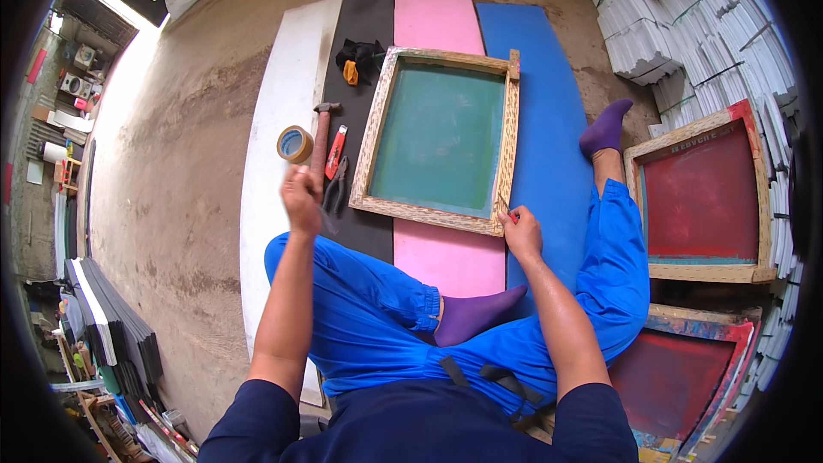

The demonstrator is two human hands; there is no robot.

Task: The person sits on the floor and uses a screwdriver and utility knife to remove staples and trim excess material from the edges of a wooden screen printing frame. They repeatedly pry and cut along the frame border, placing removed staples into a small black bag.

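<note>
A wooden-framed screen with green mesh [441,133] lies in front of me on coloured boards. My right hand [524,233] is closed at its near right corner, gripping a small red-handled tool [514,217] whose thin tip points at the wood; its kind is unclear. Off to the left, my left hand [301,197] is raised with fingers pinched together. A blurred, see-through streak shows beside it, so what it holds cannot be made out. Close to that hand lie a hammer [322,137], a roll of tape [295,144], a red utility knife [336,153] and dark pliers [335,186].
A black cloth bundle [360,58] with a yellow-orange piece sits left of the screen. Two more framed screens, a red one [703,193] and a paint-stained one [673,377], stand at right. White stacked bundles [643,43] line the right wall. My legs flank the work.
</note>
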